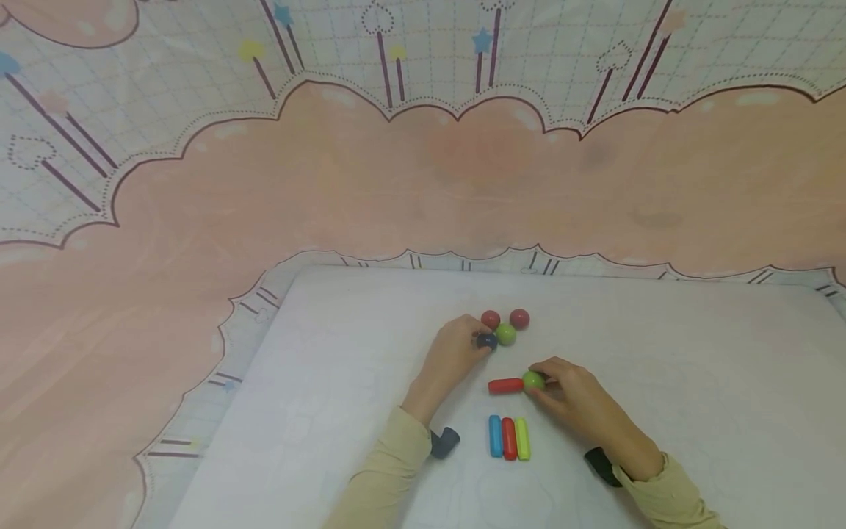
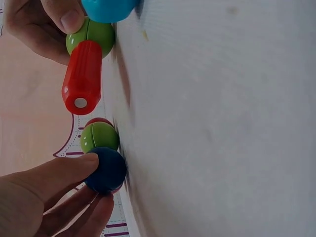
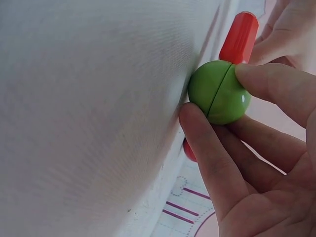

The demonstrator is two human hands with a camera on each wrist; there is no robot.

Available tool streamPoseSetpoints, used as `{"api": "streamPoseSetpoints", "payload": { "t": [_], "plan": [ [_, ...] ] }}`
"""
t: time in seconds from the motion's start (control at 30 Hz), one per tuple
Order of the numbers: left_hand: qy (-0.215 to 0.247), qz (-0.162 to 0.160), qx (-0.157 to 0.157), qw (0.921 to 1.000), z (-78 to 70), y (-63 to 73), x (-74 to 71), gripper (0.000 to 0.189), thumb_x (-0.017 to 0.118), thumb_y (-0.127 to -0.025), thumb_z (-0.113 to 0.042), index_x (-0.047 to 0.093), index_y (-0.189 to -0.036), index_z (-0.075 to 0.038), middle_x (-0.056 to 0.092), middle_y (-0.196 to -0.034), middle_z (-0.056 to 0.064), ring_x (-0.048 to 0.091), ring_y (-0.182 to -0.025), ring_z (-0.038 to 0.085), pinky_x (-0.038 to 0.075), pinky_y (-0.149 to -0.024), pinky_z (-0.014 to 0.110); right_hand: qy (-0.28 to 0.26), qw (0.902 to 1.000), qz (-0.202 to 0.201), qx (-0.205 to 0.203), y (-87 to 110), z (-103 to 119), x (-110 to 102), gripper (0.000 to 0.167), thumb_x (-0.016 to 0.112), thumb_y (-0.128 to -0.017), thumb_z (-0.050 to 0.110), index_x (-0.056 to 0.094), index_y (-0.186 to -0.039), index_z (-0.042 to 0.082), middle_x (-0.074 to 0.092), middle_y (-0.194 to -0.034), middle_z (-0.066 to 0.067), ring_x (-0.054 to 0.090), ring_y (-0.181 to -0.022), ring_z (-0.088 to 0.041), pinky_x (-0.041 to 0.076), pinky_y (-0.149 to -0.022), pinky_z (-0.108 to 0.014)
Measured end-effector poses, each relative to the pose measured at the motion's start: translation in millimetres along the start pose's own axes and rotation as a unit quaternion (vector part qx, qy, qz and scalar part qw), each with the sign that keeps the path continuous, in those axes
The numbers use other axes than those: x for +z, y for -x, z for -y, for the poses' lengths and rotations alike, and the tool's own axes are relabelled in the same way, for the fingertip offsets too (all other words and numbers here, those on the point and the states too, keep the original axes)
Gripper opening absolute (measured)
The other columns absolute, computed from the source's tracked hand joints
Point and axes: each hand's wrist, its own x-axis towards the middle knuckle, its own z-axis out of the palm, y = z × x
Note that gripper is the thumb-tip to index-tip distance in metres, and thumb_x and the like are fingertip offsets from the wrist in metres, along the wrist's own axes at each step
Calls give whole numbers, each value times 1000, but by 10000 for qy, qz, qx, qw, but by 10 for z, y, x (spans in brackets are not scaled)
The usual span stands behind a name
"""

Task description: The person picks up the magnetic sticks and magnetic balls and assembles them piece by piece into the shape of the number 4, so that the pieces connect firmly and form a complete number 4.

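Observation:
My left hand [image 1: 456,345] pinches a dark blue ball [image 2: 105,170] between thumb and fingers, close beside a green ball [image 1: 506,334]. Two red balls [image 1: 520,318] sit just behind that green one. In my right hand [image 1: 575,393] a second green ball [image 3: 217,94] is pinched between thumb and fingertips. A red rod [image 1: 505,386] joins this ball end to end and points left in the head view. The rod's free end shows a round silvery tip in the left wrist view.
Nearer to me, a blue rod [image 1: 496,436], another red rod [image 1: 509,438] and a yellow-green rod [image 1: 523,438] lie side by side on the white table [image 1: 330,353]. Dark straps show at both wrists. A pink patterned cloth [image 1: 396,191] lies beyond the table's back edge.

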Motion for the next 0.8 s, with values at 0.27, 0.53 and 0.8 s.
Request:
{"api": "streamPoseSetpoints", "payload": {
  "t": [0.27,0.53,0.8],
  "plan": [
    [289,57,-12,9996,-5,1,8,27,73,-88,-11,71,-115,-11,71,-116,4,65,-108,18,53,-96,31,-73,10000,23,35,2,-3,-9,26,76,-86,8,69,-110,-1,69,-102,-8,69,-91,-21,60,-77,-34],
    [329,75,-58,9994,7,20,7,28,74,-88,-12,69,-116,-13,70,-120,3,64,-110,18,53,-97,32,-105,9999,29,129,0,9,-11,26,76,-86,8,70,-110,-1,70,-103,-9,70,-91,-21,60,-78,-34],
    [347,83,12,9994,15,40,1,29,74,-88,-13,69,-117,-13,70,-120,3,64,-108,17,53,-95,30,-59,9997,-20,219,-2,14,-13,27,77,-86,10,70,-110,0,70,-102,-7,69,-91,-19,60,-80,-35]
  ]
}}
